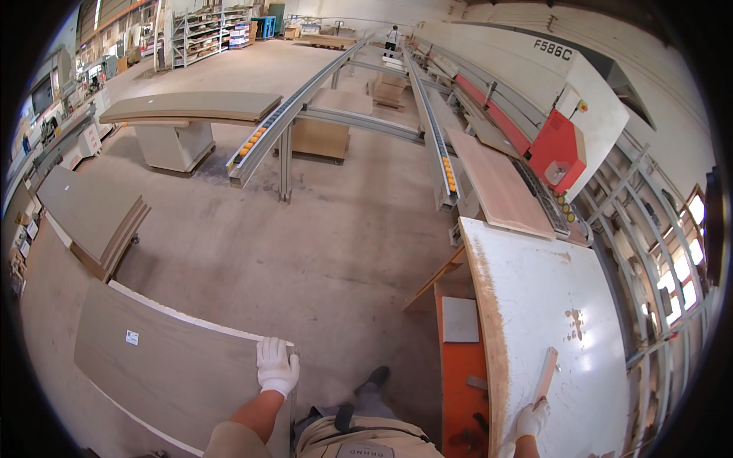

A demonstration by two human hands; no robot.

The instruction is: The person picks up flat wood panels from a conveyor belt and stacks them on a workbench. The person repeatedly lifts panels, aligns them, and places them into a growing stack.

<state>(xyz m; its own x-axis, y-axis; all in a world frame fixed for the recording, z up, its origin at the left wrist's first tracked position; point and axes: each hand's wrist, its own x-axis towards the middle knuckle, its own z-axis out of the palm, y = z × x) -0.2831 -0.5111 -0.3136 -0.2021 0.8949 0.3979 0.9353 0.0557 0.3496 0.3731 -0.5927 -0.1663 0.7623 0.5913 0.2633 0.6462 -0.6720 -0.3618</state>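
A white glove covers my left hand (276,368), which lies with its fingers stretched out on the corner of a grey-brown panel (183,378) at the lower left. The panel carries a small white label (132,337). On the right, my right hand (531,418), also in a white glove, is closed round the near end of a short, flat wooden strip (547,372). The strip points away from me over a white-topped worktable (534,290) with a worn wooden edge. Part of the right hand's grip is hidden.
Orange shelving (463,374) stands under the worktable. Beyond it, a large board (504,183) lies beside a white and red machine (561,149). Two roller rails (263,141) run into the distance, towards a person (392,38). More stacked panels (92,214) stand at the left.
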